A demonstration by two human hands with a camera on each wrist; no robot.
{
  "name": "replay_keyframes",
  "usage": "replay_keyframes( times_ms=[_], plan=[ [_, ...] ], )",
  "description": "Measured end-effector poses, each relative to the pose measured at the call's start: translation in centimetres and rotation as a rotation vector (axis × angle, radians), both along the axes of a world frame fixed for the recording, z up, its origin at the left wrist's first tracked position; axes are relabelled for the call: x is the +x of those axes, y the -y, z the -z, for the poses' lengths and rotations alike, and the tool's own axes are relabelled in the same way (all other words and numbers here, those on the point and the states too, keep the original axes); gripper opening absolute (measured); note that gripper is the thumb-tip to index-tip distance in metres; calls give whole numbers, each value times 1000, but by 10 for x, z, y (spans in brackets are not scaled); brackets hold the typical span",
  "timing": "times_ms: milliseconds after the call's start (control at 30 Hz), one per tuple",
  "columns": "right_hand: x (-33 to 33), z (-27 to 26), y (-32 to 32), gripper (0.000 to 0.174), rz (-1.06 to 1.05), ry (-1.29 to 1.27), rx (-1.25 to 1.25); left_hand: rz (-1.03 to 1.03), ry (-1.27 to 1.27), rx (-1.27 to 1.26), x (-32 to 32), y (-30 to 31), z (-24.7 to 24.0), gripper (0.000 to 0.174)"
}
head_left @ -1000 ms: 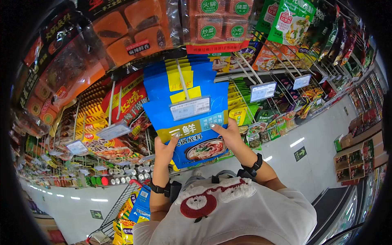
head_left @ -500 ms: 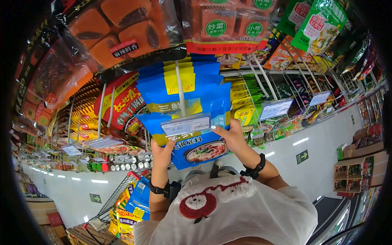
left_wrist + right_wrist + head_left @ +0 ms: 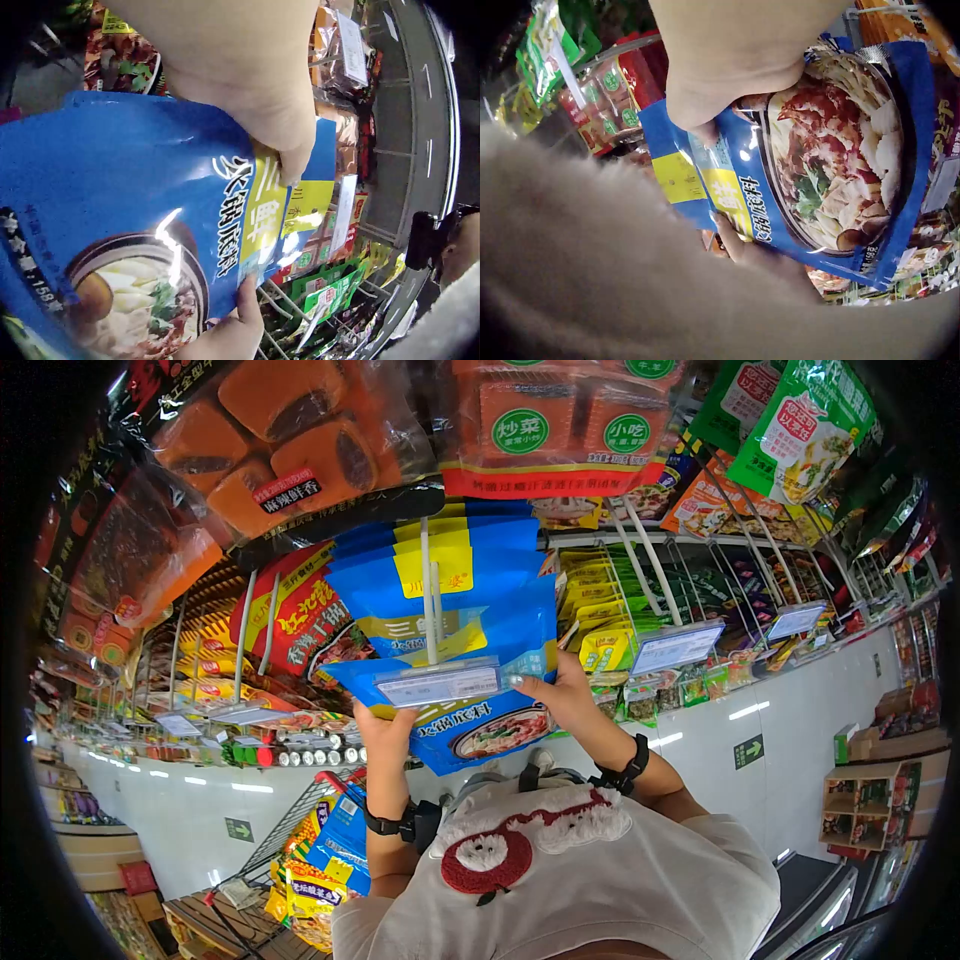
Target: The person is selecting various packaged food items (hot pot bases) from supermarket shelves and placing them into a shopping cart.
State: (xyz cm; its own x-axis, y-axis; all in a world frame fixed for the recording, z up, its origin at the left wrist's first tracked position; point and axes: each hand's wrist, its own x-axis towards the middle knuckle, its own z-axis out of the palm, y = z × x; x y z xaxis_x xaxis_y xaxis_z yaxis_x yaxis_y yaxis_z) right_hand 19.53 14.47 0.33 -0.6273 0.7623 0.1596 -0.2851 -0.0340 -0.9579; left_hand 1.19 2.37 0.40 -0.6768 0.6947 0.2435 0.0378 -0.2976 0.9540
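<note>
Both hands hold a blue hot pot seasoning packet (image 3: 490, 738) with a bowl of food printed on its front. My left hand (image 3: 383, 742) grips its left edge, thumb on the front. On the opposite edge, my right hand (image 3: 574, 698) has its thumb over the front, close to a price tag (image 3: 440, 684). That tag overlaps the packet's upper part in the head view. Behind it, similar blue packets (image 3: 350, 575) hang on a metal hook (image 3: 433, 615). The left wrist view shows the packet's front (image 3: 135, 172) between the hands; fingers behind it are hidden.
Large packs of orange blocks (image 3: 300, 440) hang overhead. Red packets (image 3: 300, 610) are at left, yellow packets (image 3: 605, 645) at right, on hooks with protruding price tags. A shopping cart (image 3: 265, 850) with several packets stands at lower left. Tiled floor (image 3: 700, 745) lies below the rack.
The held packet has gone farther behind the price tag, toward the hanging blue packets. Both hands keep their hold. The overhead packs look larger and the tag sits lower in view.
</note>
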Motion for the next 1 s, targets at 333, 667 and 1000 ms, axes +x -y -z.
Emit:
replay_keyframes(
  times_ms=[333,667,1000],
  plan=[
    [6,-8,-6,18,-47,48,149,47,64,98,-19,-11,-22,12],
    [9,-12,-18,30,-73,201,171,18,139,125,-16,-20,-24,11],
    [-4,-16,-20,37,39,231,48,-95,88,-17,-11,-36,-35,12]
  ],
)
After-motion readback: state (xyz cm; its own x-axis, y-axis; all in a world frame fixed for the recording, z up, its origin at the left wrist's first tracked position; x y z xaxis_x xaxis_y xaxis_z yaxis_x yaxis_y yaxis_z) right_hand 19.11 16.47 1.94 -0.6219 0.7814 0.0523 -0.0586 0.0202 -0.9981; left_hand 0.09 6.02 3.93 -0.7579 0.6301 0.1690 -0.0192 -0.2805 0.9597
